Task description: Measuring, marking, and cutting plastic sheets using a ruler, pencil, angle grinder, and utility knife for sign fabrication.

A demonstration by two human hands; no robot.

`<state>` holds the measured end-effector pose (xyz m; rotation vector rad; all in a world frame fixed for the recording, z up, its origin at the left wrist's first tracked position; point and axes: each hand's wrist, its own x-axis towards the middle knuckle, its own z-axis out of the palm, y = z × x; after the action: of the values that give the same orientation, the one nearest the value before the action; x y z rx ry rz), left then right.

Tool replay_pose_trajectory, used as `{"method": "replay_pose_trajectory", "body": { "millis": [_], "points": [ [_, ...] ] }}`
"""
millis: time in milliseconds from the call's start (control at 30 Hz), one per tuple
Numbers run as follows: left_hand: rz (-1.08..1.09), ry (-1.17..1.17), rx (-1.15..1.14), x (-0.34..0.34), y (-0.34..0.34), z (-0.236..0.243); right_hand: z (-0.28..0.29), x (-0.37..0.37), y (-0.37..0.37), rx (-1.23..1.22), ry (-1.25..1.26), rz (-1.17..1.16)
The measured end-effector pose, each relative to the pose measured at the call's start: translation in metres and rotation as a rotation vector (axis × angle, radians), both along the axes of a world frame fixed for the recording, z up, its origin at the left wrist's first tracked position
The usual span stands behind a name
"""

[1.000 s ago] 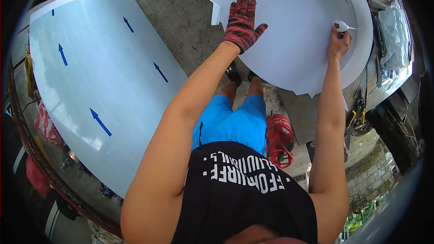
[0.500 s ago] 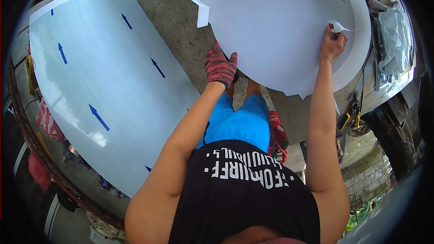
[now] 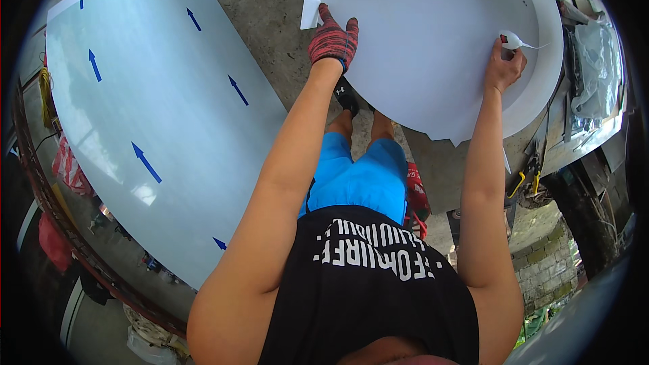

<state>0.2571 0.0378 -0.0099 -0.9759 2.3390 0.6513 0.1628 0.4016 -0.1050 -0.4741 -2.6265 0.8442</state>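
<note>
My left hand (image 3: 333, 40), in a red and black knit glove, has its thumb and index finger spread. It lies at the left edge of a large round white panel (image 3: 426, 47), close to the panel's folded tabs (image 3: 310, 13). My bare right hand (image 3: 505, 71) pinches a small white squeeze bottle (image 3: 510, 40) with a long thin nozzle. The bottle is tilted on its side over the panel's right part, its nozzle pointing right toward a curved white strip (image 3: 549, 61) along the rim.
At left lies a big pale blue sheet (image 3: 169, 108) marked with blue arrows. Yellow-handled pliers (image 3: 526, 174) rest at the right. Clear plastic bags (image 3: 595, 67) and scraps crowd the table's right end. A red bag (image 3: 417, 192) is beside my legs.
My left hand has slid forward along the panel's edge toward the folded tabs. My right hand keeps the bottle at about the same spot over the panel. The whole view has shifted slightly.
</note>
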Motion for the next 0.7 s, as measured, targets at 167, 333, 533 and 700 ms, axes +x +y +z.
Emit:
{"method": "replay_pose_trajectory", "body": {
  "millis": [167,333,533,700],
  "points": [
    [0.144,0.015,-0.047,0.067,-0.008,-0.028,0.001,-0.003,-0.014,-0.022,0.002,0.012],
    [-0.069,0.142,0.037,0.116,0.013,0.004,-0.002,0.001,0.008,0.038,0.029,0.005],
    [-0.644,0.794,-0.035,0.059,0.083,-0.020,0.000,0.002,-0.002,-0.047,0.046,-0.008],
    [-0.865,0.716,-0.153,-0.047,0.180,-0.051,0.001,0.002,0.001,-0.094,0.078,0.022]
  ]
}}
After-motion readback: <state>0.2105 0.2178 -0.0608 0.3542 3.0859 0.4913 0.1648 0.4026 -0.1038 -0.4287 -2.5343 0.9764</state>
